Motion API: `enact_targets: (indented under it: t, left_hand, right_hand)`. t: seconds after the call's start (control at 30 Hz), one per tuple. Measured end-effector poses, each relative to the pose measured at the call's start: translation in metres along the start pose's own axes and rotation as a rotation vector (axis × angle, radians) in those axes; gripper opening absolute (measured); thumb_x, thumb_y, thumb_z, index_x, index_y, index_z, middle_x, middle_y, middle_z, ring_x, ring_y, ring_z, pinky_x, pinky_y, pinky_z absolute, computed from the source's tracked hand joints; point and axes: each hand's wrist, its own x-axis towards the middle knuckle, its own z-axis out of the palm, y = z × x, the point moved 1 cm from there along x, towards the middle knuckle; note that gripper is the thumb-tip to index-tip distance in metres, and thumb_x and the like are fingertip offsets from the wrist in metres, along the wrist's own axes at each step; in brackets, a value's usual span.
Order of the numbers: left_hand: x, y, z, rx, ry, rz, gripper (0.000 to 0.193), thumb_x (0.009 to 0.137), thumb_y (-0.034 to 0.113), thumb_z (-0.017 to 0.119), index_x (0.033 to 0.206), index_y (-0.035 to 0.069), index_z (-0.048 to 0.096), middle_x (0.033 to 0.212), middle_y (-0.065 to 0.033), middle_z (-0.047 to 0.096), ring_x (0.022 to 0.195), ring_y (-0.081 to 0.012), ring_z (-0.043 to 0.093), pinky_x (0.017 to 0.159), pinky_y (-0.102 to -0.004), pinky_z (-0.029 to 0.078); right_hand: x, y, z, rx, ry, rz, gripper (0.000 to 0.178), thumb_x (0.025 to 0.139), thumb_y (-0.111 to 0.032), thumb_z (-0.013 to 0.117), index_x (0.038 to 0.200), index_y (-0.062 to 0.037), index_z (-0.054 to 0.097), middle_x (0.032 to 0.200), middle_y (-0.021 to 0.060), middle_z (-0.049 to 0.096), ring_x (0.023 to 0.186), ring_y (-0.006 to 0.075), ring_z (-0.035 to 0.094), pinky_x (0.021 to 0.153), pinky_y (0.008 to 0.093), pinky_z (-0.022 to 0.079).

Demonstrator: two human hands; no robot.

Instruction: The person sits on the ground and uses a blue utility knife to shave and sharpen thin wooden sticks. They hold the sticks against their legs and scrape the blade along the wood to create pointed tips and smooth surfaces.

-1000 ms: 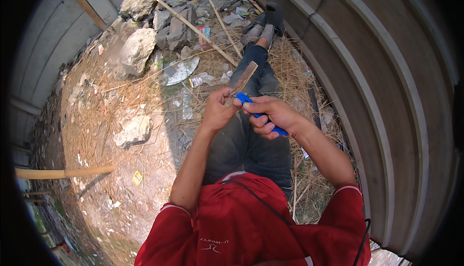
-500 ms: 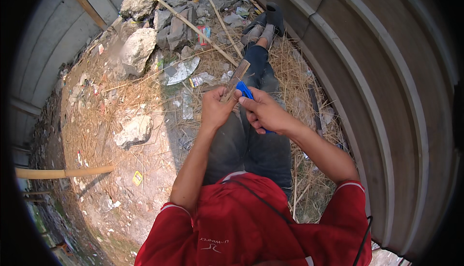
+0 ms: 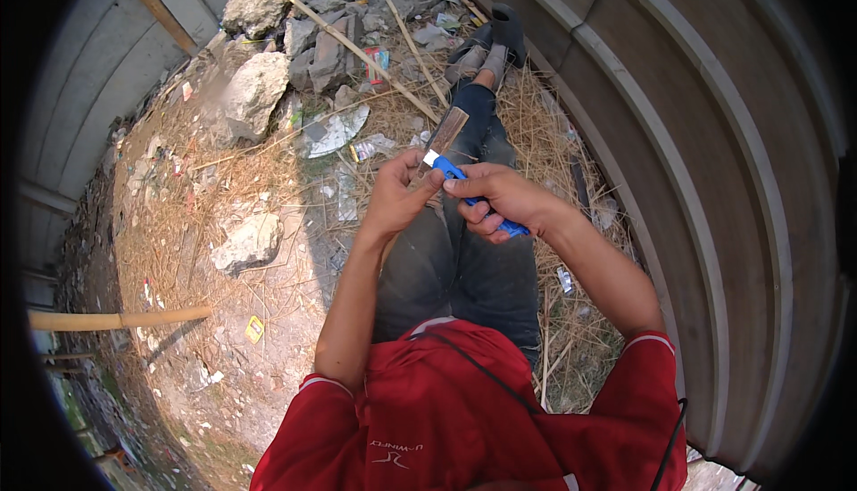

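My left hand (image 3: 400, 195) is closed around a flat strip of brown wood (image 3: 448, 129), which sticks out above the fingers and points away from me, over my legs. In my right hand (image 3: 500, 198) is a blue utility knife (image 3: 511, 227), gripped with the thumb along its handle. The knife's bright blade (image 3: 430, 158) lies against the wood just above my left fingers, and its blue tip end almost touches my left thumb. The strip's lower end is mostly hidden by my left hand.
My outstretched legs (image 3: 455, 268) lie on straw-strewn ground. Large broken rocks (image 3: 257, 89) and thin sticks (image 3: 366, 55) lie ahead to the left. A corrugated metal wall (image 3: 714, 178) rises close on my right. A bamboo pole (image 3: 120, 319) juts in from the left.
The utility knife has turned in my right hand, so that its blade now shows across the wood and its handle end points down to the right. The wood has shifted slightly.
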Motion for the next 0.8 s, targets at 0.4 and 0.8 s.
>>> enact_targets:
  t: [0.4,0.8]
  left_hand:
    - [-0.005,-0.016,-0.003,0.461,0.172,-0.06,0.038,0.093,0.04,0.075,0.087,0.002,0.072,0.077,0.0014,0.067,0.071,-0.0047,0.054,0.063,-0.0254,0.044]
    - [-0.005,0.012,-0.013,0.112,-0.038,0.001,0.044,0.093,0.041,0.075,0.107,0.001,0.064,0.082,-0.0002,0.066,0.068,-0.0067,0.057,0.059,-0.0229,0.042]
  right_hand:
    - [0.015,0.031,0.023,-0.074,0.302,-0.2,0.03,0.106,-0.028,0.05,0.132,-0.0142,0.049,0.068,-0.003,0.042,0.047,0.0075,0.039,0.04,0.0269,0.036]
    - [0.007,0.005,0.008,-0.032,0.009,-0.055,0.015,0.106,-0.029,0.052,0.104,-0.0142,0.051,0.062,-0.0042,0.038,0.042,0.0052,0.036,0.034,0.0244,0.031]
